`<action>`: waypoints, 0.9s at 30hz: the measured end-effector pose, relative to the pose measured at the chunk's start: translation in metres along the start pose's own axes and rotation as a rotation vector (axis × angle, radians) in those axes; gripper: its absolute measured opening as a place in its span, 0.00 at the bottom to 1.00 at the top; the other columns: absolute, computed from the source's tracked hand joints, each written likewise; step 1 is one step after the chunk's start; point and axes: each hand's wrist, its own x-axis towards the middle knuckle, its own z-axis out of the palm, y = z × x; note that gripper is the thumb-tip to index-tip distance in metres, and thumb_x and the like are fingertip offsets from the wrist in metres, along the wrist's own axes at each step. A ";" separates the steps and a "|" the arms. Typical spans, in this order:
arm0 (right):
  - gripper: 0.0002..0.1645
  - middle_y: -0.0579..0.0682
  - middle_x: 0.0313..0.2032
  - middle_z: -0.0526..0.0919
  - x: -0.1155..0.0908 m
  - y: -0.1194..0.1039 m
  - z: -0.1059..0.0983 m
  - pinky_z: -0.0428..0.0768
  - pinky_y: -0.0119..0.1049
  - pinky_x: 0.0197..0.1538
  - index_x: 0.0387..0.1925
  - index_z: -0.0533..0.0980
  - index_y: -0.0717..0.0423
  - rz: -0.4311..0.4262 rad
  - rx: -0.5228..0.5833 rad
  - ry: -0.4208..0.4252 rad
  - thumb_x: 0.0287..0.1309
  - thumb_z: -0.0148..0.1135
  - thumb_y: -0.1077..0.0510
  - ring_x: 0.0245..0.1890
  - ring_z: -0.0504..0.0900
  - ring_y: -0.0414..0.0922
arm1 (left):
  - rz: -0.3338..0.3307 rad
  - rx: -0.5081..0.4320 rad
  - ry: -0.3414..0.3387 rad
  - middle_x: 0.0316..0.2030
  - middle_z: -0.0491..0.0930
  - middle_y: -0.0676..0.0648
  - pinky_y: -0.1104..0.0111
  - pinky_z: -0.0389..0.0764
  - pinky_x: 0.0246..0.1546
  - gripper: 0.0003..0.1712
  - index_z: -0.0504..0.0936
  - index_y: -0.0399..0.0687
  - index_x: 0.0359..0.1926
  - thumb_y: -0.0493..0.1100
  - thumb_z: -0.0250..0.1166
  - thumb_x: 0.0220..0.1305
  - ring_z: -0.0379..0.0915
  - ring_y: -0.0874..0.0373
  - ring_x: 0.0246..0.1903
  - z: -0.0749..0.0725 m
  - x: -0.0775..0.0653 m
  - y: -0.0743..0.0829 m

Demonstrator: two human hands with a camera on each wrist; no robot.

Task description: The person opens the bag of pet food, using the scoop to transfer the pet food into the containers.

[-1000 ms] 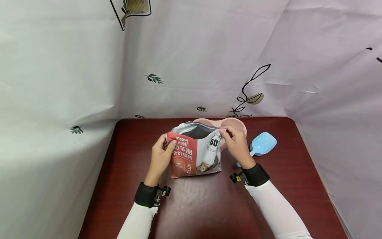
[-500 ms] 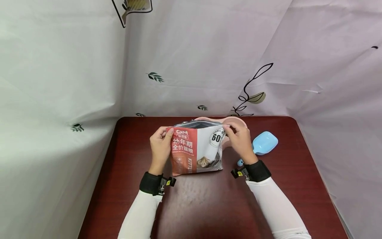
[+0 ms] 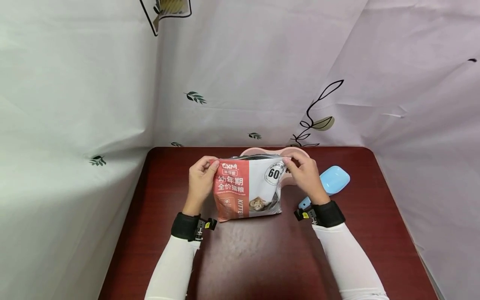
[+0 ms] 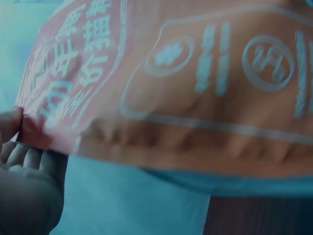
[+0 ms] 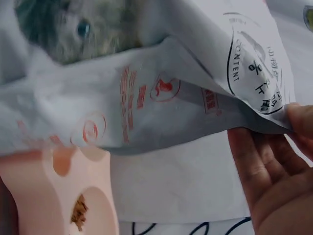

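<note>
Two hands at work here, one at each top corner of one bag! The left hand (image 3: 201,181) has the upper-left corner pinched between thumb and fingers; the right hand (image 3: 305,177) pinches the upper-right corner the same way. And there's the bag (image 3: 258,185) itself, mid-frame in the head view, front panel to the camera: red-orange down its left part, white and grey to the right, "GXM" up top, pale Chinese characters below, one round "60" badge upper right, one kitten picture lower down. A narrow dark gap shows behind its top edge; whether its base touches the surface (image 3: 360,250), I can't tell.

Back to the wrists: two black bands (image 3: 329,214), then two white sleeves (image 3: 348,262). One pink dish (image 3: 258,151) peeks out behind the bag, and the right wrist view catches brown bits (image 5: 78,213) in its hollow. One blue scoop (image 3: 335,180) lies right of centre, partly hidden by the right forearm. Behind everything, leaf-printed white cloth (image 3: 243,75) fills the upper frame.
</note>
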 end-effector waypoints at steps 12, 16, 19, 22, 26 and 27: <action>0.14 0.56 0.42 0.83 0.010 -0.019 0.011 0.71 0.36 0.41 0.53 0.80 0.63 -0.186 -0.155 -0.105 0.71 0.56 0.66 0.35 0.75 0.46 | 0.185 0.240 -0.147 0.38 0.85 0.48 0.72 0.78 0.30 0.06 0.90 0.48 0.43 0.43 0.71 0.68 0.77 0.58 0.31 0.001 0.007 0.016; 0.09 0.54 0.37 0.83 0.010 -0.017 0.015 0.69 0.32 0.38 0.46 0.81 0.62 -0.179 -0.146 -0.053 0.66 0.67 0.63 0.32 0.74 0.45 | 0.159 0.198 -0.116 0.36 0.87 0.46 0.74 0.77 0.28 0.05 0.91 0.47 0.39 0.43 0.72 0.66 0.78 0.59 0.30 -0.002 0.007 0.015; 0.04 0.54 0.35 0.85 0.010 -0.013 0.014 0.68 0.30 0.38 0.37 0.82 0.59 -0.195 -0.134 0.011 0.62 0.71 0.64 0.33 0.75 0.46 | 0.143 0.181 -0.119 0.36 0.87 0.44 0.75 0.78 0.29 0.05 0.90 0.44 0.38 0.41 0.72 0.66 0.79 0.58 0.31 -0.003 0.009 0.013; 0.05 0.52 0.34 0.86 0.011 -0.012 0.014 0.67 0.29 0.37 0.33 0.81 0.57 -0.204 -0.113 0.049 0.60 0.73 0.65 0.33 0.75 0.46 | 0.143 0.188 -0.136 0.36 0.87 0.43 0.74 0.78 0.31 0.05 0.89 0.42 0.37 0.39 0.71 0.66 0.78 0.58 0.32 -0.004 0.012 0.013; 0.06 0.51 0.32 0.84 0.013 -0.012 0.015 0.67 0.30 0.36 0.32 0.81 0.56 -0.202 -0.097 0.053 0.60 0.72 0.65 0.32 0.73 0.44 | 0.182 0.237 -0.164 0.38 0.85 0.43 0.71 0.77 0.33 0.04 0.87 0.40 0.37 0.38 0.70 0.68 0.78 0.55 0.33 -0.002 0.013 0.014; 0.05 0.51 0.31 0.84 0.013 -0.013 0.016 0.67 0.30 0.36 0.32 0.81 0.56 -0.200 -0.092 0.051 0.60 0.72 0.66 0.31 0.72 0.43 | 0.196 0.259 -0.169 0.38 0.85 0.43 0.70 0.77 0.33 0.04 0.86 0.40 0.38 0.37 0.69 0.69 0.77 0.55 0.34 -0.002 0.013 0.015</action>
